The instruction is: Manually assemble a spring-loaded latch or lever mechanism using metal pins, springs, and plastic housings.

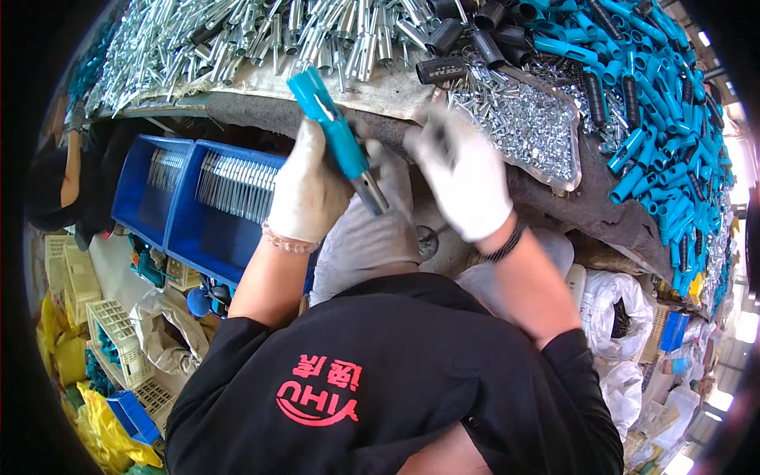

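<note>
My gloved left hand [307, 178] is closed around a teal core drill bit [336, 131]. The bit is tilted, its notched end up and to the left, its bare steel shank [370, 194] toward my lap. My gloved right hand [463, 174] is off to the right, apart from the bit, at the near edge of a clear tray [574, 170] of small shiny metal pieces [522, 119]. Motion smears its fingertips, so whether anything is between them cannot be made out.
Bare metal bits [340, 32] are heaped along the far bench, with black sleeves [443, 70] beside them. Teal bits [673, 158] pile up at the right. Blue bins [214, 257] with rows of metal rods stand at left. Another person's arm [71, 170] shows at far left.
</note>
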Action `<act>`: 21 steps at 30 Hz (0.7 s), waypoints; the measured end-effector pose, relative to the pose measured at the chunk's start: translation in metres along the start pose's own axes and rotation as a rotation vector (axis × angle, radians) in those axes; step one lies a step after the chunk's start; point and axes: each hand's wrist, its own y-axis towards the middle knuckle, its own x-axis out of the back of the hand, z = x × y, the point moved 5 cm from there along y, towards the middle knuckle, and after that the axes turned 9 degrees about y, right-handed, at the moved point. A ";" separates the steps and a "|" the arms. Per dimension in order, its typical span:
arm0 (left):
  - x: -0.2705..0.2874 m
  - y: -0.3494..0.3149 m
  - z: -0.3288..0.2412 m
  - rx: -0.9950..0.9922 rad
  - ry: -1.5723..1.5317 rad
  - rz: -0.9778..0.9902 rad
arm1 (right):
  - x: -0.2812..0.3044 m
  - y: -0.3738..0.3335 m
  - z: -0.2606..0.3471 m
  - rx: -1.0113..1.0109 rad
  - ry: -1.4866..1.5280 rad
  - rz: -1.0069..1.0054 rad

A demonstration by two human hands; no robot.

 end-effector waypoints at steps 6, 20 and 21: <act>-0.005 -0.024 0.059 0.330 0.030 0.106 | -0.013 0.101 -0.059 0.127 -0.859 0.504; -0.028 -0.021 0.058 0.496 0.652 0.542 | 0.097 -0.020 -0.003 -0.032 0.220 0.325; -0.036 -0.022 0.061 0.499 0.640 0.534 | 0.102 -0.029 -0.005 -0.009 0.221 0.337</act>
